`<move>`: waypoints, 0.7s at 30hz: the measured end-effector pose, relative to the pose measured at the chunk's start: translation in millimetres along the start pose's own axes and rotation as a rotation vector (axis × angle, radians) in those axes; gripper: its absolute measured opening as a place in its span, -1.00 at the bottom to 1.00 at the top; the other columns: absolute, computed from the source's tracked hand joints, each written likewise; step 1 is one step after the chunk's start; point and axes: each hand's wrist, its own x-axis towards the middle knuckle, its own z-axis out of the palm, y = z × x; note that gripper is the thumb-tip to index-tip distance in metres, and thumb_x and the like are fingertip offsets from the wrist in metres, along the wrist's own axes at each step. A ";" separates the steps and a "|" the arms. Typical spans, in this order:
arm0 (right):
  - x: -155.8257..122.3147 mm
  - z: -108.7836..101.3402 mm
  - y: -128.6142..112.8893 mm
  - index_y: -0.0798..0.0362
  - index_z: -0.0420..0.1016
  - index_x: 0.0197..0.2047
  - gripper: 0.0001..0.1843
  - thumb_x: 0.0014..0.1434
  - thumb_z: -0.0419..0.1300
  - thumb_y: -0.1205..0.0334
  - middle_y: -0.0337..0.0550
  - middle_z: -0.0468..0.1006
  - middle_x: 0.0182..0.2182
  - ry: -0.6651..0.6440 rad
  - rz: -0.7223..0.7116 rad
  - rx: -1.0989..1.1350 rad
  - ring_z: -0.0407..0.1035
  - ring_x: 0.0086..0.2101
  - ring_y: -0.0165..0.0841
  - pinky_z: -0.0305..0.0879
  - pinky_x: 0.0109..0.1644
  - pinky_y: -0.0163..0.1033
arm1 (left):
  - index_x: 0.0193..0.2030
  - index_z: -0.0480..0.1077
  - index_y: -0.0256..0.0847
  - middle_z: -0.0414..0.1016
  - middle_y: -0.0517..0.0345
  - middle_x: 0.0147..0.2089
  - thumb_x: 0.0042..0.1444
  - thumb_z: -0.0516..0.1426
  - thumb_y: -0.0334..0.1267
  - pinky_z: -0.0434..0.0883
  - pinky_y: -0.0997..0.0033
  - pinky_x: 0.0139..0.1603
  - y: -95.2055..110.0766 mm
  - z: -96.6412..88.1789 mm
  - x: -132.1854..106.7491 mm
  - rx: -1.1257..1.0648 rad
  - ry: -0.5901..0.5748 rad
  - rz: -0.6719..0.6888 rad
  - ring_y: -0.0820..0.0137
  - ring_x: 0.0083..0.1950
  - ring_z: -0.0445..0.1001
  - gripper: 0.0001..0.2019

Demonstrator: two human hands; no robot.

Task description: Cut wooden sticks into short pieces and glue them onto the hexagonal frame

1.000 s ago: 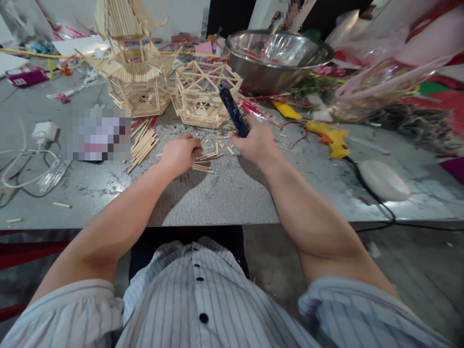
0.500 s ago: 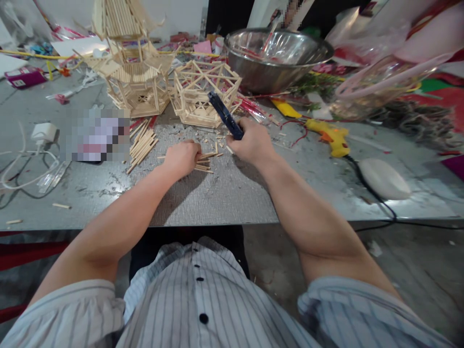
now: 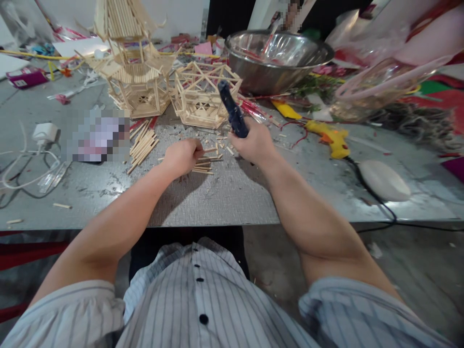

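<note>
My left hand point(image 3: 184, 155) is closed, and a short wooden stick point(image 3: 210, 150) sticks out past its fingers to the right. Under and beside that hand, several more thin sticks point(image 3: 203, 170) lie on the table. My right hand point(image 3: 254, 141) is wrapped round a long dark blue hand tool point(image 3: 235, 110), held tilted with its far end up; I cannot make out its exact kind. Beyond the hands stand an open hexagonal stick frame point(image 3: 203, 92) and a tall pagoda model point(image 3: 136, 72) built of sticks. A loose pile of sticks point(image 3: 143, 147) lies left of my left hand.
A yellow glue gun point(image 3: 331, 137) with a black cord lies to the right, near a white oval object point(image 3: 384, 180). Behind stands a steel bowl point(image 3: 268, 72). On the left are a blurred-out phone-like object point(image 3: 99, 140) and a white charger point(image 3: 45, 133). Stick scraps litter the grey table point(image 3: 217, 205).
The dark blue tool has turned more upright, its far end shifting right, and my right hand has moved slightly right. My left hand has stayed almost in place, with the stick now showing more clearly.
</note>
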 end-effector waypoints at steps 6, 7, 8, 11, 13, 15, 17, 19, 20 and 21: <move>-3.5 1.8 -3.8 -0.06 0.41 -0.35 -0.83 0.06 0.34 0.18 -0.21 0.54 -0.43 -0.068 -0.022 0.568 0.44 -0.47 -0.33 0.42 -0.31 -0.11 | -0.37 0.40 -0.28 0.39 0.22 -0.50 0.24 0.11 -0.36 0.11 0.47 -0.43 -2.2 -1.4 0.0 -0.535 0.087 0.039 0.54 -0.49 0.17 -0.85; -4.9 1.7 -5.1 -0.07 0.42 -0.34 -0.84 0.05 0.36 0.20 -0.22 0.55 -0.41 -0.075 -0.055 0.626 0.44 -0.46 -0.35 0.44 -0.29 -0.11 | -0.38 0.38 -0.27 0.40 0.23 -0.51 0.24 0.10 -0.37 0.10 0.48 -0.46 -2.8 -0.9 -0.2 -0.611 0.083 0.053 0.55 -0.51 0.15 -0.85; -6.3 1.6 -6.3 -0.08 0.44 -0.34 -0.84 0.04 0.36 0.23 -0.23 0.56 -0.39 -0.078 -0.085 0.670 0.45 -0.44 -0.35 0.46 -0.27 -0.11 | -0.38 0.37 -0.26 0.41 0.22 -0.51 0.24 0.10 -0.37 0.09 0.49 -0.48 -3.3 -0.6 -0.4 -0.669 0.078 0.066 0.56 -0.53 0.14 -0.85; -8.9 1.3 -8.6 -0.08 0.46 -0.36 -0.84 0.00 0.37 0.28 -0.23 0.55 -0.38 -0.073 -0.143 0.733 0.46 -0.39 -0.35 0.47 -0.20 -0.09 | -0.39 0.35 -0.26 0.43 0.22 -0.51 0.24 0.11 -0.38 0.08 0.53 -0.53 -3.9 -0.6 -1.3 -0.746 0.057 0.096 0.59 -0.55 0.14 -0.84; -9.6 1.5 -8.8 -0.08 0.47 -0.37 -0.83 -0.01 0.38 0.28 -0.23 0.53 -0.38 -0.063 -0.165 0.757 0.45 -0.37 -0.34 0.46 -0.19 -0.09 | -0.38 0.35 -0.26 0.42 0.24 -0.52 0.25 0.11 -0.38 0.07 0.55 -0.56 -2.7 -1.6 -2.5 -0.770 0.036 0.098 0.61 -0.57 0.14 -0.84; -10.1 1.9 -8.5 -0.07 0.46 -0.36 -0.83 -0.01 0.38 0.25 -0.23 0.52 -0.38 -0.079 -0.176 0.777 0.43 -0.38 -0.35 0.45 -0.20 -0.09 | -0.37 0.35 -0.27 0.42 0.26 -0.53 0.25 0.11 -0.41 0.07 0.57 -0.58 -0.5 -2.9 -4.1 -0.794 0.009 0.088 0.63 -0.59 0.14 -0.85; -10.6 2.2 -8.4 -0.06 0.46 -0.36 -0.83 -0.01 0.38 0.21 -0.23 0.51 -0.37 -0.107 -0.169 0.781 0.41 -0.39 -0.36 0.44 -0.21 -0.10 | -0.38 0.35 -0.27 0.42 0.27 -0.55 0.25 0.11 -0.45 0.07 0.58 -0.60 2.2 -4.4 -5.8 -0.823 -0.009 0.074 0.65 -0.62 0.14 -0.85; -11.1 2.4 -8.8 -0.07 0.45 -0.35 -0.81 -0.01 0.39 0.18 -0.24 0.50 -0.37 -0.117 -0.150 0.765 0.40 -0.38 -0.36 0.43 -0.20 -0.10 | -0.39 0.34 -0.27 0.43 0.28 -0.56 0.24 0.11 -0.47 0.08 0.59 -0.62 4.5 -6.1 -7.3 -0.858 -0.027 0.060 0.66 -0.64 0.15 -0.83; -11.4 2.4 -9.4 -0.07 0.44 -0.35 -0.80 -0.01 0.39 0.17 -0.24 0.50 -0.38 -0.111 -0.141 0.755 0.40 -0.37 -0.36 0.43 -0.20 -0.10 | -0.40 0.34 -0.27 0.44 0.27 -0.56 0.25 0.11 -0.47 0.08 0.59 -0.63 5.3 -6.8 -8.0 -0.878 -0.039 0.051 0.66 -0.65 0.15 -0.82; -11.6 2.2 -10.2 -0.07 0.44 -0.35 -0.80 -0.01 0.39 0.16 -0.25 0.50 -0.38 -0.101 -0.135 0.750 0.40 -0.37 -0.35 0.42 -0.20 -0.10 | -0.41 0.35 -0.27 0.46 0.26 -0.55 0.25 0.12 -0.46 0.09 0.58 -0.63 5.8 -7.5 -8.6 -0.897 -0.052 0.043 0.67 -0.66 0.17 -0.82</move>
